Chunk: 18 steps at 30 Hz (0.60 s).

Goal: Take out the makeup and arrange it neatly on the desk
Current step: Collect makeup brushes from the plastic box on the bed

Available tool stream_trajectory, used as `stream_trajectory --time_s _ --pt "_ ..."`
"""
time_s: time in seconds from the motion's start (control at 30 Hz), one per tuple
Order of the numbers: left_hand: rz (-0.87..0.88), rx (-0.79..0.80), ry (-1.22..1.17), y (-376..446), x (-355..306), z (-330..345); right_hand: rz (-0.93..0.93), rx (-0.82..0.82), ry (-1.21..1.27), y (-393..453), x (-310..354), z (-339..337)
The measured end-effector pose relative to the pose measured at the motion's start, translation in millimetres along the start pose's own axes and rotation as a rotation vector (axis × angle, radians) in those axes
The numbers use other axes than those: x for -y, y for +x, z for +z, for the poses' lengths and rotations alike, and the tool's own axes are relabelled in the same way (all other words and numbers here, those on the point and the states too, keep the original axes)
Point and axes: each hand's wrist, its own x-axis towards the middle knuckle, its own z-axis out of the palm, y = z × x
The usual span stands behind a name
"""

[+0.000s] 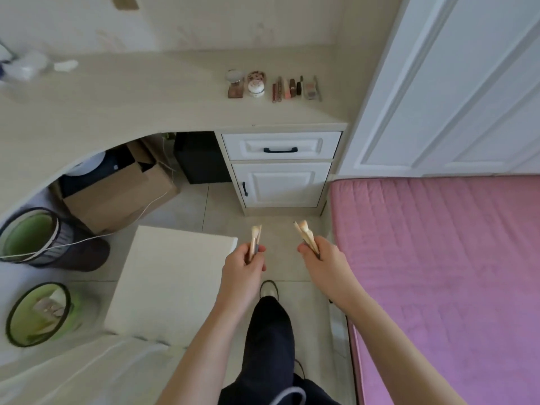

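Both hands grip makeup brushes: left hand [244, 260] on one bunch [255, 237]; right hand [323, 257] on another [306, 235].

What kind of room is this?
Most likely a bedroom with a dressing desk: a pink quilted mattress lies on the right, a white wardrobe stands behind it, and a row of makeup is lined up on the curved desk.
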Motion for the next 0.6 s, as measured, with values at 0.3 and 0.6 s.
stream_trajectory --time_s 0.3,0.6 --pt "0.021 0.110 0.001 132.6 -73.9 6.0 -0.012 -0.045 0.025 125.7 67.7 -18.4" --pt "0.078 0.111 0.035 237.1 -138.0 18.6 0.015 -0.097 0.033 223.9 118.5 -38.5"
